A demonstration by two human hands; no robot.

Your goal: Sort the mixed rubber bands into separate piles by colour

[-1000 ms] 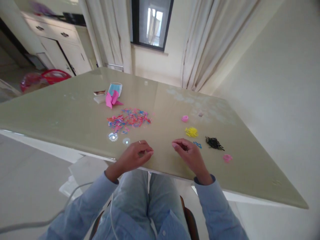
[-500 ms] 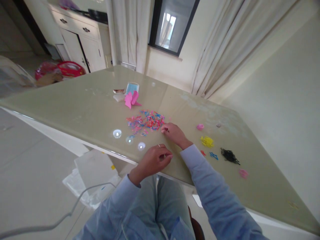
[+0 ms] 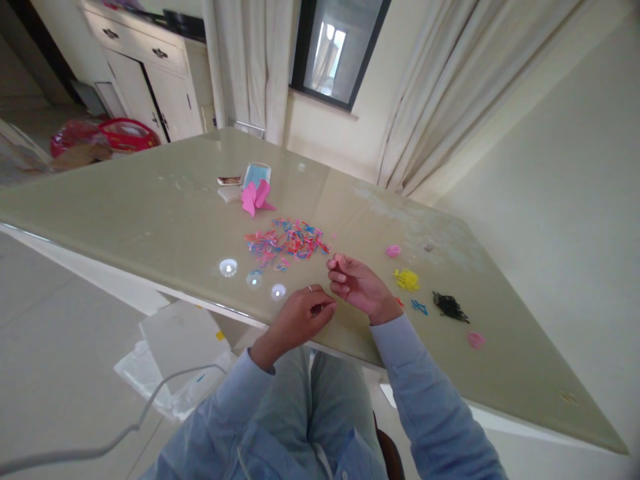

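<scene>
A loose pile of small pink, red and blue bands (image 3: pixel 295 241) lies on the table in front of me. My right hand (image 3: pixel 357 283) is raised beside the pile's near right edge, thumb and fingertips pinched; whatever they hold is too small to make out. My left hand (image 3: pixel 300 313), with a ring on one finger, is close by at the table's front edge, its thumb and forefinger also pinched together. Sorted small heaps lie to the right: yellow bands (image 3: pixel 407 280), black bands (image 3: pixel 451 307), blue bands (image 3: pixel 419 307) and pink bands (image 3: pixel 393 251).
Behind the pile are a pink folded paper piece (image 3: pixel 256 198), a blue face mask (image 3: pixel 258 175) and a small narrow packet (image 3: pixel 229 181). Another pink heap (image 3: pixel 476 340) lies at the right. A grey cable (image 3: pixel 135 427) runs at lower left. The glossy table (image 3: pixel 165 220) reflects lights.
My right hand has lifted away from the pile's edge and turned, so its curled fingers now show. The left hand stays pinched in nearly the same place. The whole view has shifted slightly.
</scene>
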